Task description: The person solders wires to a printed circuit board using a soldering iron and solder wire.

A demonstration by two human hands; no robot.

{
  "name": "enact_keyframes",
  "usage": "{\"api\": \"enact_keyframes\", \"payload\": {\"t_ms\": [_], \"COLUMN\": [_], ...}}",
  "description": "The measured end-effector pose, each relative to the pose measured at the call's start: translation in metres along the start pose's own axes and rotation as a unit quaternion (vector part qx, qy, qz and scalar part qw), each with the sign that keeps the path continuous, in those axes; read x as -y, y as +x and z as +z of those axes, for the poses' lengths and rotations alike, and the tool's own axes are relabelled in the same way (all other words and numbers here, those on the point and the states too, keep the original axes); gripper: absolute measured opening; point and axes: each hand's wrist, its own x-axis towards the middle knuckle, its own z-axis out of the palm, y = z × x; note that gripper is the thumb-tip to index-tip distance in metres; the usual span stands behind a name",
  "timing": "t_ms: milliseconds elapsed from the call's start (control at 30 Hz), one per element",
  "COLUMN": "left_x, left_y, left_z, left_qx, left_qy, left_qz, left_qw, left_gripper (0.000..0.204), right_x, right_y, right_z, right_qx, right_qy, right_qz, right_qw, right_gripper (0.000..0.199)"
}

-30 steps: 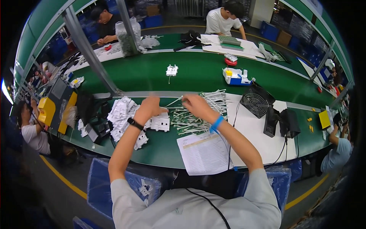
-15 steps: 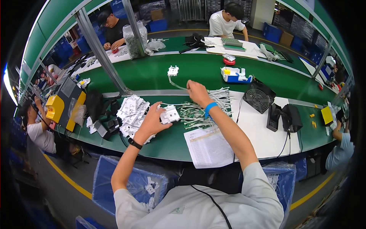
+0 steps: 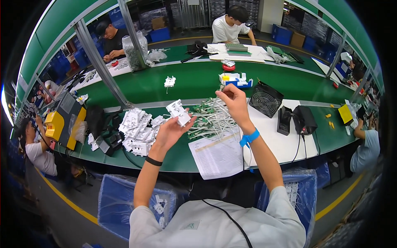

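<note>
My left hand (image 3: 173, 131), palm turned up, holds a white plastic housing (image 3: 177, 112) tilted between thumb and fingers, its moulded inside facing me. My right hand (image 3: 234, 103) is raised to the right of it and pinches a small greenish piece (image 3: 221, 87), perhaps a little circuit board; its details are too small to tell. Below that hand lies a heap of small green circuit boards with white wires (image 3: 211, 118). Beside my left hand is a pile of white plastic housings (image 3: 135, 129). Another white housing (image 3: 170, 81) with a short lead rests on the green belt ahead.
A printed sheet (image 3: 215, 155) lies at the bench's near edge. To the right are a black fan (image 3: 266, 100) and black power units (image 3: 304, 120). A blue tray (image 3: 237, 81) is on the belt. Lined blue bins (image 3: 111, 206) flank me below; co-workers sit around.
My left hand has turned palm up, tilting the housing upward. My right hand has moved right, away from the strip of the housing on the belt, and now pinches a small greenish piece. The view has shifted.
</note>
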Motion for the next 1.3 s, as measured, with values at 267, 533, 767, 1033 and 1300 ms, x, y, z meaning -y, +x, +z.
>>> {"api": "enact_keyframes", "payload": {"t_ms": [267,533,767,1033,1300], "left_x": [0.026,0.051,0.067,0.09,0.086], "left_y": [-0.002,-0.008,-0.01,-0.011,-0.005], "left_z": [0.058,0.08,0.089,0.077,0.086], "left_qx": [0.07,0.069,0.072,0.052,0.054], "left_qy": [0.185,0.19,0.156,0.219,0.485], "left_qz": [0.001,-0.048,-0.042,-0.039,-0.017], "left_qw": [0.98,0.978,0.984,0.973,0.873], "left_gripper": [0.06,0.059,0.058,0.058,0.038], "right_x": [0.045,0.07,0.058,0.046,0.035], "right_y": [-0.042,-0.062,-0.076,-0.093,-0.103], "right_z": [-0.033,-0.038,-0.042,-0.04,-0.058], "right_qx": [0.107,0.099,0.114,0.097,0.148], "right_qy": [-0.016,-0.281,-0.379,-0.436,-0.37], "right_qz": [0.0,-0.212,-0.244,-0.221,-0.043], "right_qw": [0.994,0.931,0.886,0.867,0.916], "right_gripper": [0.008,0.014,0.015,0.019,0.017]}}
